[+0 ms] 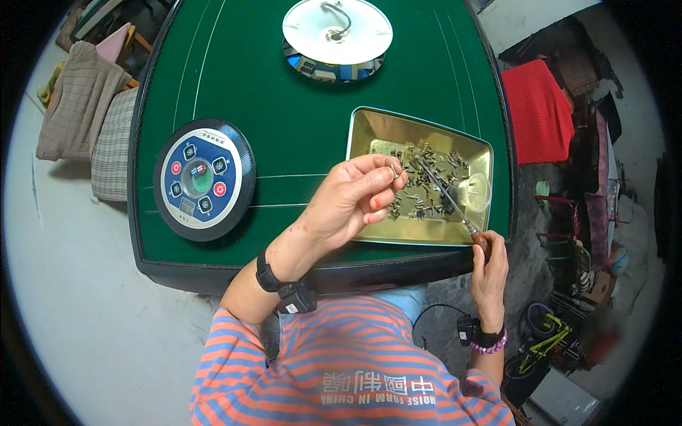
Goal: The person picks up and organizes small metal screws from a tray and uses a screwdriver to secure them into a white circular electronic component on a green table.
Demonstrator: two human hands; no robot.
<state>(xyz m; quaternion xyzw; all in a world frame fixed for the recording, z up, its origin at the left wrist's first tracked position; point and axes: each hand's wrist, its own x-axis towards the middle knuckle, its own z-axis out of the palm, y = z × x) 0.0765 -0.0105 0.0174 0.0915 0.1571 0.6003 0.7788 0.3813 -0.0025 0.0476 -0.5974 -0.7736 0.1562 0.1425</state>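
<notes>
My left hand (352, 195) pinches a small metal piece (396, 171) between thumb and finger, raised over the left part of a gold-coloured metal tin (369, 124). Many small screws (419, 209) lie scattered inside it. My right hand (490, 266) grips the wooden handle of a screwdriver (456, 209) at the tin's near right corner; its long shaft slants up-left over the screws, its tip near the left fingers. A clear plastic cup-like piece (477, 192) sits at the tin's right end. Exactly what the pinched piece is, I cannot tell.
The green felt table (284, 106) carries a round control panel (202, 179) at left and a white disc on a round base (339, 28) at the back. Cushioned seats (71, 103) stand left; a red-covered seat (536, 113), clutter and a small bicycle (540, 341) are right.
</notes>
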